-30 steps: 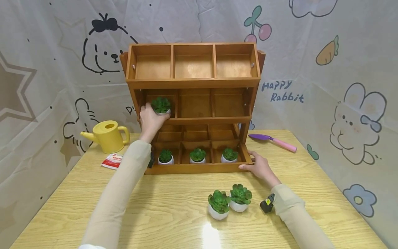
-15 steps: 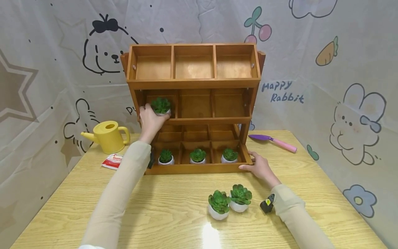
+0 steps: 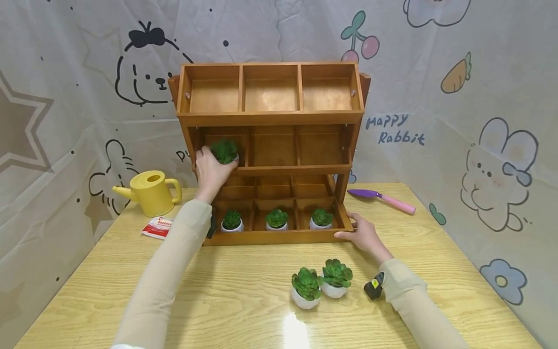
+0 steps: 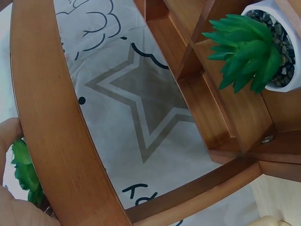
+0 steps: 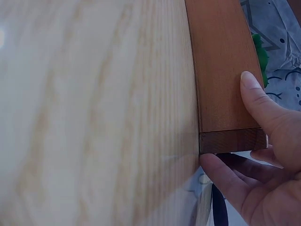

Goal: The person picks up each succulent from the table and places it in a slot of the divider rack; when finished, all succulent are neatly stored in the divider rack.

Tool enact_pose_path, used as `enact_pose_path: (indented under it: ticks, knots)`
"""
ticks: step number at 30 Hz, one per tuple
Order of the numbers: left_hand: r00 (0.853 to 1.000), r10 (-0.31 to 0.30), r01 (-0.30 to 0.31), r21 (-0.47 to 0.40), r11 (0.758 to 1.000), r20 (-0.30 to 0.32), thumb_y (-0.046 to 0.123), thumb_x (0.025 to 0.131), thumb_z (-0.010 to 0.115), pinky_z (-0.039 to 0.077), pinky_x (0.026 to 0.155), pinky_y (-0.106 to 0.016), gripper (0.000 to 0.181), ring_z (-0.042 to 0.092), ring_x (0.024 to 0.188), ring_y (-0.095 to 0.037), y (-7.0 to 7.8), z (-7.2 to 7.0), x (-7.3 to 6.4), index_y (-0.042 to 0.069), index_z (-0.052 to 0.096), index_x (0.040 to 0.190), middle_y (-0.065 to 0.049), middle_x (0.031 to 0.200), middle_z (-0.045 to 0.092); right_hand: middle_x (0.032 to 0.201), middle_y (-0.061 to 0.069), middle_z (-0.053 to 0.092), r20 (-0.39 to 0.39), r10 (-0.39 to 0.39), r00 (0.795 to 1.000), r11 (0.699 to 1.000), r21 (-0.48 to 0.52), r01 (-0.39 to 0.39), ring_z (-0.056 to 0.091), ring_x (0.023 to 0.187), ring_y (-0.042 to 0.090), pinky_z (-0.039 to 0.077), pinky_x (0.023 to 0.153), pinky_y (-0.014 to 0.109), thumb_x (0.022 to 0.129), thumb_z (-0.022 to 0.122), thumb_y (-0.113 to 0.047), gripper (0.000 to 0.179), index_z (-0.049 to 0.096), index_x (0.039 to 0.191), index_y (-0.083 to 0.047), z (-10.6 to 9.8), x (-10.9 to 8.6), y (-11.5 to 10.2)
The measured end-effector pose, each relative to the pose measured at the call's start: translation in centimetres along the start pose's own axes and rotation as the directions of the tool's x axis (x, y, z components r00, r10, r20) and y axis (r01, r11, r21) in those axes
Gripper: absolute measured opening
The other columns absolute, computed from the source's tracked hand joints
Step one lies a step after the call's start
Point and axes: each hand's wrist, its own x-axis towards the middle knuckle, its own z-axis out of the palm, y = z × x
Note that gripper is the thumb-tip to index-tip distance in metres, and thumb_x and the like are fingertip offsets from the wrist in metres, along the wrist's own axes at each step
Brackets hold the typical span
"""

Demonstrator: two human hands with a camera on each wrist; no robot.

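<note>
My left hand (image 3: 212, 170) grips a potted succulent (image 3: 224, 150) in the left compartment of the middle tier of a brown wooden shelf (image 3: 270, 118). Its white pot is mostly hidden behind my fingers in the head view; the left wrist view catches only some green leaves (image 4: 26, 172) past the tier's front board. My right hand (image 3: 365, 234) holds the shelf's bottom right corner, thumb on the front board (image 5: 221, 70) and fingers around the end. Three succulents in white pots, left (image 3: 232, 221), middle (image 3: 276, 219) and right (image 3: 321, 219), stand in the bottom tier, one per compartment.
Two more potted succulents, one nearer (image 3: 306, 288) and one behind (image 3: 334, 278), stand on the wooden table (image 3: 244, 291). A yellow watering can (image 3: 152, 194) and a red-white packet (image 3: 157, 227) lie left; a purple trowel with pink handle (image 3: 383, 198) lies right. A small black object (image 3: 373, 287) is by my right sleeve.
The succulent in my left hand has tipped slightly and shifted a little down within its compartment. My right hand stays at the shelf corner.
</note>
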Motion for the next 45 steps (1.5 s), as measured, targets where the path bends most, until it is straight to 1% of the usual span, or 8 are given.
enact_pose_path:
  ticks: [16, 22, 28, 32, 37, 39, 42, 45]
  knots:
    - [1.000, 0.002, -0.002, 0.000, 1.000, 0.011, 0.037, 0.079, 0.073, 0.043, 0.098, -0.053, 0.077, 0.048, 0.116, -0.042, -0.2, 0.0, 0.0, -0.007, 0.038, 0.131, -0.028, 0.126, 0.043, 0.127, 0.036, 0.053, 0.008, 0.010, 1.000, 1.000, -0.004, -0.010, 0.052, 0.119, 0.047, 0.042, 0.098, 0.056, 0.083, 0.075, -0.035, 0.085, 0.032, 0.146, 0.003, 0.0, -0.1, -0.2]
    - [1.000, 0.016, -0.016, -0.012, 1.000, 0.000, 0.036, 0.079, 0.073, 0.043, 0.098, -0.052, 0.076, 0.048, 0.115, -0.042, -0.4, 0.0, -0.1, -0.007, 0.039, 0.131, -0.028, 0.127, 0.043, 0.129, 0.035, 0.052, 0.010, 0.011, 1.000, 1.000, -0.002, -0.011, 0.050, 0.121, 0.047, 0.040, 0.100, 0.056, 0.083, 0.074, -0.036, 0.085, 0.031, 0.146, 0.003, 0.1, 0.0, -0.2]
    - [0.999, 0.040, -0.043, -0.075, 0.996, -0.036, 0.039, 0.076, 0.076, 0.039, 0.101, -0.051, 0.081, 0.044, 0.120, -0.040, -0.5, 0.1, -0.3, -0.004, 0.037, 0.134, -0.026, 0.130, 0.041, 0.130, 0.035, 0.051, 0.010, 0.011, 1.000, 1.000, -0.016, -0.011, 0.050, 0.121, 0.047, 0.040, 0.101, 0.056, 0.083, 0.073, -0.038, 0.086, 0.031, 0.146, 0.002, 0.1, 0.1, 0.1]
    - [0.998, 0.031, -0.039, -0.137, 0.990, -0.063, 0.043, 0.074, 0.077, 0.036, 0.105, -0.049, 0.088, 0.040, 0.125, -0.037, -0.5, 0.2, -0.4, 0.001, 0.035, 0.139, -0.023, 0.136, 0.038, 0.129, 0.036, 0.051, 0.000, 0.001, 1.000, 1.000, -0.025, -0.001, 0.051, 0.120, 0.048, 0.041, 0.100, 0.056, 0.084, 0.074, -0.036, 0.085, 0.031, 0.146, 0.003, 0.1, 0.3, 0.2]
    - [0.993, 0.020, -0.045, -0.215, 0.976, -0.117, 0.043, 0.073, 0.078, 0.033, 0.107, -0.047, 0.087, 0.040, 0.126, -0.033, -0.8, 0.0, -0.8, 0.004, 0.037, 0.140, -0.018, 0.137, 0.040, 0.129, 0.036, 0.051, -0.001, -0.009, 1.000, 1.000, -0.012, 0.009, 0.052, 0.119, 0.048, 0.041, 0.100, 0.056, 0.084, 0.074, -0.035, 0.084, 0.031, 0.145, 0.004, 0.1, 0.3, 0.1]
    - [0.989, 0.031, -0.066, -0.249, 0.966, -0.142, 0.042, 0.073, 0.078, 0.035, 0.106, -0.046, 0.085, 0.041, 0.125, -0.032, -0.9, -0.1, -1.2, 0.004, 0.039, 0.139, -0.016, 0.137, 0.041, 0.131, 0.036, 0.050, 0.006, -0.002, 1.000, 1.000, -0.012, 0.002, 0.051, 0.120, 0.047, 0.041, 0.100, 0.056, 0.084, 0.074, -0.035, 0.085, 0.031, 0.146, 0.004, 0.2, 0.2, 0.0]
    - [0.976, 0.080, -0.138, -0.294, 0.946, -0.202, 0.038, 0.073, 0.080, 0.040, 0.102, -0.043, 0.082, 0.044, 0.121, -0.031, -1.0, -0.4, -1.8, 0.003, 0.043, 0.137, -0.016, 0.136, 0.041, 0.133, 0.035, 0.048, 0.014, 0.017, 1.000, 1.000, -0.015, -0.017, 0.049, 0.122, 0.047, 0.040, 0.101, 0.056, 0.084, 0.073, -0.037, 0.086, 0.030, 0.147, 0.003, 0.2, 0.1, 0.0]
    - [0.946, 0.160, -0.246, -0.306, 0.920, -0.281, 0.034, 0.073, 0.081, 0.044, 0.097, -0.039, 0.077, 0.048, 0.116, -0.030, -1.0, -0.6, -2.4, 0.000, 0.047, 0.133, -0.017, 0.132, 0.045, 0.134, 0.035, 0.047, 0.015, 0.027, 1.000, 0.999, -0.019, -0.027, 0.048, 0.123, 0.047, 0.039, 0.102, 0.057, 0.084, 0.072, -0.038, 0.086, 0.029, 0.147, 0.002, 0.2, 0.0, 0.0]
